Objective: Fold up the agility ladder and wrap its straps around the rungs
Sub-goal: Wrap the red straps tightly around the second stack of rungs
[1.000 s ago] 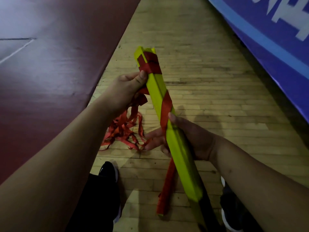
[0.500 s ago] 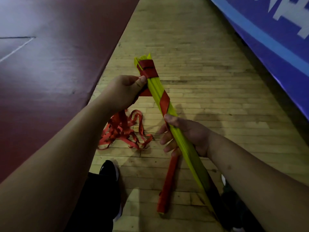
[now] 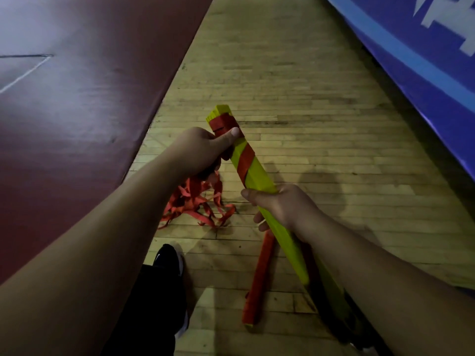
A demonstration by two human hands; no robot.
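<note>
Wooden floor (image 3: 295, 80) below, your left hand (image 3: 198, 150) pins the red strap (image 3: 245, 160) while your right hand (image 3: 280, 204) clamps the rungs (image 3: 259, 176), keeping wraps tight.

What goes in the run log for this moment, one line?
stage: wrapping | left hand: pins red strap on rung bundle | right hand: grips bundle mid-length | loose strap pile: on floor

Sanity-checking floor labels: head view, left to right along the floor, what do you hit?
maroon mat → heap of loose red straps → wrapped red bundle lying on the wood floor → blue banner
</note>
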